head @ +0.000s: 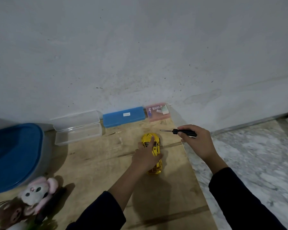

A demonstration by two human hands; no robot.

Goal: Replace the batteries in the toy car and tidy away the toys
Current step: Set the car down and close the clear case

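Your toy car (151,137), glossy gold-yellow, stands on its wheels mid-way along the wooden board (173,188), lengthwise toward the wall. Your left hand (146,157) lies over its roof, forefinger stretched forward, other fingers curled round the body. Your right hand (198,144) hovers near the board's edge, fingers gripping a black-handled screwdriver (184,132), tip pointing left.

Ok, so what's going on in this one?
A person is working on a yellow toy car on a wooden board. The left hand holds the car, which stands on its wheels, not yet turned over. The right hand grips a small screwdriver, tip pointing left, clear of the car. Plush toys lie at the near left beside a blue-lidded bin; three cases sit along the wall.
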